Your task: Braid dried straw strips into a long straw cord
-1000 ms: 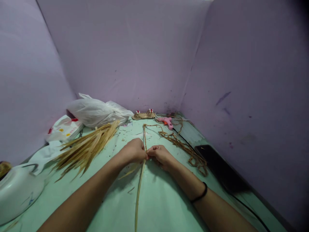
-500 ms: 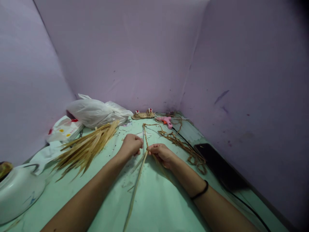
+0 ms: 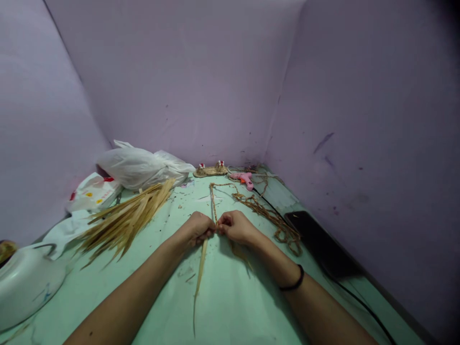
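Note:
A thin brown braided cord (image 3: 214, 206) runs across the green surface toward me, and both hands meet at its near end. My left hand (image 3: 200, 229) is closed, its fingertips pinching a fiber strand there. Pressed close beside it, my right hand (image 3: 235, 226) pinches the cord's end from the other side. One pale dry leaf strip (image 3: 201, 273) hangs down below my left hand toward me. Under my right hand another strip (image 3: 240, 254) trails off to the right. The exact crossing of the strands is hidden by my fingers.
A fan of dry leaf strips (image 3: 125, 218) lies left, before white plastic bags (image 3: 143, 165). A white bowl (image 3: 32, 282) stands near left. Behind are a woven piece (image 3: 210, 171) and pink glue gun (image 3: 244, 180). Coiled cord (image 3: 266, 213) and a black slab (image 3: 319, 244) lie right.
My left hand has moved right and closed on a strand at the cord's end, meeting my right hand. The long strip's lower end has shifted, and the view has moved slightly.

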A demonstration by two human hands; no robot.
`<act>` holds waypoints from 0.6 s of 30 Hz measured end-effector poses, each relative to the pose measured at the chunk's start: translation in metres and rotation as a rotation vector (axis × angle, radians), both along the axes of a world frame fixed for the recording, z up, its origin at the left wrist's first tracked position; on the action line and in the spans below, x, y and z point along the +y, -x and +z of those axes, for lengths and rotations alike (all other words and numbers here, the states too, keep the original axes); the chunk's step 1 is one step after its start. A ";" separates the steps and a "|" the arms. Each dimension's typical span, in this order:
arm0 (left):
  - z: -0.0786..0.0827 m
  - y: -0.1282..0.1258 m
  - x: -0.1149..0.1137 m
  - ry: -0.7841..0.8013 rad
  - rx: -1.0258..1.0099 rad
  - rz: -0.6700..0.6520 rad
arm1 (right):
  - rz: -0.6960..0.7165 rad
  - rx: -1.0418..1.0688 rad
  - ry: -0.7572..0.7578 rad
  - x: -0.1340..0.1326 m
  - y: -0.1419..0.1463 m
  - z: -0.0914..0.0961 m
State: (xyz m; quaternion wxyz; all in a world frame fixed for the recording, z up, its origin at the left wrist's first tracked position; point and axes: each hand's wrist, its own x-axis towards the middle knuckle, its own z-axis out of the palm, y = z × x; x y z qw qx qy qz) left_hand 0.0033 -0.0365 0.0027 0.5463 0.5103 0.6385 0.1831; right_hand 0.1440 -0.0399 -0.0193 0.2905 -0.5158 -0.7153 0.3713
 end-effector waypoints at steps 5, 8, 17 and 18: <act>-0.004 -0.001 -0.005 -0.125 -0.078 -0.036 | -0.016 -0.263 -0.203 -0.007 -0.001 0.009; -0.002 -0.001 -0.007 -0.103 -0.137 -0.067 | -0.018 -0.310 -0.211 -0.009 0.001 0.013; 0.016 -0.013 -0.013 -0.118 -0.007 0.092 | -0.078 -0.354 -0.154 -0.011 -0.001 0.021; 0.017 -0.014 -0.014 -0.118 -0.003 0.088 | -0.110 -0.363 -0.122 -0.012 -0.002 0.024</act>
